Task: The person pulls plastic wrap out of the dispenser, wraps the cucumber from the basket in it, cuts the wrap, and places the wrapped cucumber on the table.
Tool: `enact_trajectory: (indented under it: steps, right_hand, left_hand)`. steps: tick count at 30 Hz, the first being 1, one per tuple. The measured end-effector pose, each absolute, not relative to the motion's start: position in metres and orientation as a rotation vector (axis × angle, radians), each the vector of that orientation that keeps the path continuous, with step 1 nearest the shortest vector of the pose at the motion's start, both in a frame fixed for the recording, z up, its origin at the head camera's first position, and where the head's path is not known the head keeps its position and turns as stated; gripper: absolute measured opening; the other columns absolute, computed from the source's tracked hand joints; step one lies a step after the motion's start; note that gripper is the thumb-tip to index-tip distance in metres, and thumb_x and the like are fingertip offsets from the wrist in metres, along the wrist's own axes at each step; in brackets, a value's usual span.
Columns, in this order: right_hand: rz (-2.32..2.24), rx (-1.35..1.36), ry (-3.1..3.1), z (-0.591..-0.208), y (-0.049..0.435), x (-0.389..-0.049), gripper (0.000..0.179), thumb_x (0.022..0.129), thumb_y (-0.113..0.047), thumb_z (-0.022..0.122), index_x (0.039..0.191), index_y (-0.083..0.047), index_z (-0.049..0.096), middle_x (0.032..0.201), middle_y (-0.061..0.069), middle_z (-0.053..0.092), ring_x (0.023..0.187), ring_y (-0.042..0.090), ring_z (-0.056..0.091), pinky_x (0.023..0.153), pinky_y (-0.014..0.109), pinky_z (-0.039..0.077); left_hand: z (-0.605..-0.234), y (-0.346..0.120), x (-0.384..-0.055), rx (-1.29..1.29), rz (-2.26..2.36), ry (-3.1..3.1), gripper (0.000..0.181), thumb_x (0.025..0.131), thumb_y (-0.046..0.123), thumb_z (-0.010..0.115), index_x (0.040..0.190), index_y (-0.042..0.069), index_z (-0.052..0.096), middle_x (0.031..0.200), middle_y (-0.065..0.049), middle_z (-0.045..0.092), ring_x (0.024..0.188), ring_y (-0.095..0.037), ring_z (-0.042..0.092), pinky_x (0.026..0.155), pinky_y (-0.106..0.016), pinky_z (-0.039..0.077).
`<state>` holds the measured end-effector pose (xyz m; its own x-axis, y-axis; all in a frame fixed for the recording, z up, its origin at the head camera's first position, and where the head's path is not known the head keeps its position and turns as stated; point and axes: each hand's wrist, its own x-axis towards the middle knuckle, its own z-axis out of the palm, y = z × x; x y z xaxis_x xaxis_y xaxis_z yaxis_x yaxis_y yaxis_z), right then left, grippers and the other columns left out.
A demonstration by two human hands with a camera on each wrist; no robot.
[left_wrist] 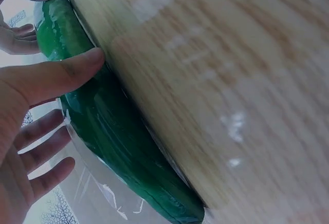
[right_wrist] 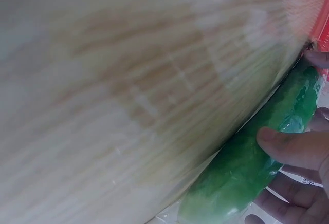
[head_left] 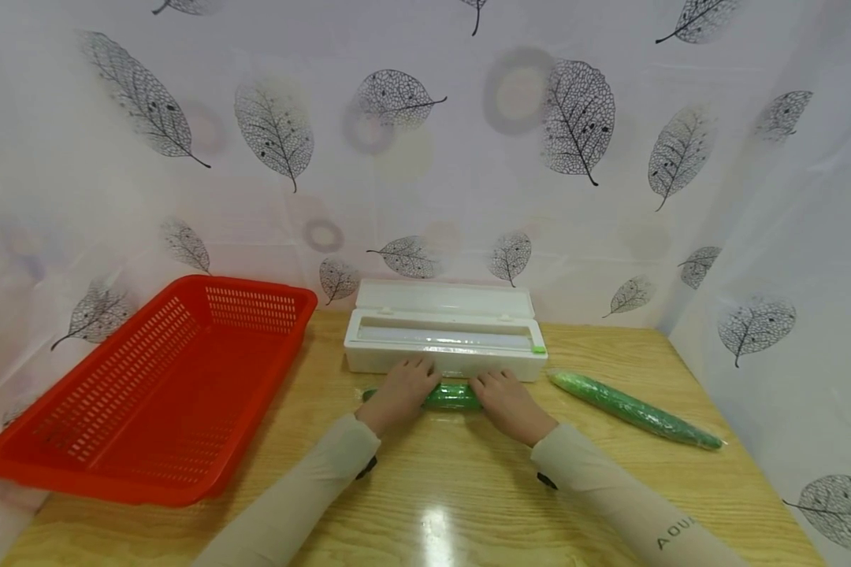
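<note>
In the head view, a green cucumber (head_left: 452, 396) in clear plastic film lies crosswise on the table, close in front of a white cling film dispenser (head_left: 445, 358). My left hand (head_left: 403, 390) holds its left part. The thumb (left_wrist: 77, 75) lies on the near side and the fingers are on the far side, some apart from the cucumber. Farther right, my right hand (head_left: 512, 403) holds it the same way, its thumb (right_wrist: 293, 144) on the green skin. Loose film shows beside the cucumber (left_wrist: 128, 142) in the left wrist view.
A large red plastic basket (head_left: 184, 394) stands on the left. To the right lies another film-wrapped cucumber (head_left: 638, 409), set at a slant. The dispenser's lid (head_left: 445, 298) is raised, with a film roll (head_left: 443, 337) inside. A leaf-patterned curtain (head_left: 440, 189) hangs behind the wooden table (head_left: 425, 480).
</note>
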<state>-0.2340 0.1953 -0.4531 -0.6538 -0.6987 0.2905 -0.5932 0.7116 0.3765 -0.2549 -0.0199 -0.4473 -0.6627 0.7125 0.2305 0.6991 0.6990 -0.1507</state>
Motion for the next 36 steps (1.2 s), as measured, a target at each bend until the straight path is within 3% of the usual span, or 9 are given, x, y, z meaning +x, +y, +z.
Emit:
enact_trajectory:
  steps: [3,11,21,32,36]
  right_hand:
    - [-0.349,0.992,-2.522,-0.4528,0.1955,-0.2336,0.026,0.077,-0.012,0.075,0.097,-0.008,0.059,0.084,0.003,0.064,0.077,0.018,0.06,0.06,0.03,0.042]
    - [-0.338,0.988,-2.543,-0.4522,0.196,-0.2329,0.025,0.079,-0.01,0.073,0.101,-0.008,0.061,0.087,0.004,0.066,0.078,0.019,0.06,0.061,0.031,0.042]
    - [-0.346,0.992,-2.513,-0.4533,0.1982,-0.2323,0.026,0.079,-0.012,0.073,0.099,-0.008,0.057,0.083,0.002,0.067,0.073,0.017,0.059,0.059,0.029,0.04]
    - [-0.212,1.017,-2.502,-0.4555,0.1991,-0.2325,0.035,0.073,-0.008,0.077,0.102,-0.005,0.057,0.083,0.003,0.07,0.076,0.018,0.052,0.069,0.03,0.044]
    - [-0.19,0.999,-2.557,-0.4553,0.1987,-0.2309,0.038,0.074,-0.006,0.076,0.108,-0.002,0.058,0.092,0.007,0.069,0.083,0.021,0.055,0.073,0.033,0.047]
  left_hand:
    - [-0.4499,-0.0196,-0.2558,-1.101,0.101,-2.614,0.027,0.083,0.015,0.07,0.11,0.013,0.063,0.113,-0.005,0.058,0.103,-0.018,0.057,0.083,-0.031,0.052]
    - [-0.4528,-0.0195,-0.2548,-1.101,0.0,-2.642,0.024,0.085,0.007,0.066,0.108,0.012,0.061,0.1,-0.002,0.059,0.09,-0.015,0.058,0.069,-0.027,0.051]
    - [-0.4503,-0.0224,-0.2534,-1.13,-0.061,-2.676,0.028,0.084,0.004,0.065,0.111,0.007,0.062,0.102,-0.004,0.061,0.09,-0.015,0.058,0.075,-0.026,0.053]
    - [-0.4522,-0.0255,-0.2561,-1.144,-0.121,-2.673,0.025,0.078,-0.002,0.067,0.101,0.006,0.058,0.092,-0.002,0.062,0.082,-0.013,0.057,0.072,-0.025,0.051]
    - [-0.4487,-0.026,-0.2539,-1.149,-0.141,-2.67,0.026,0.077,0.0,0.07,0.101,0.006,0.061,0.093,-0.003,0.063,0.083,-0.014,0.059,0.072,-0.026,0.052]
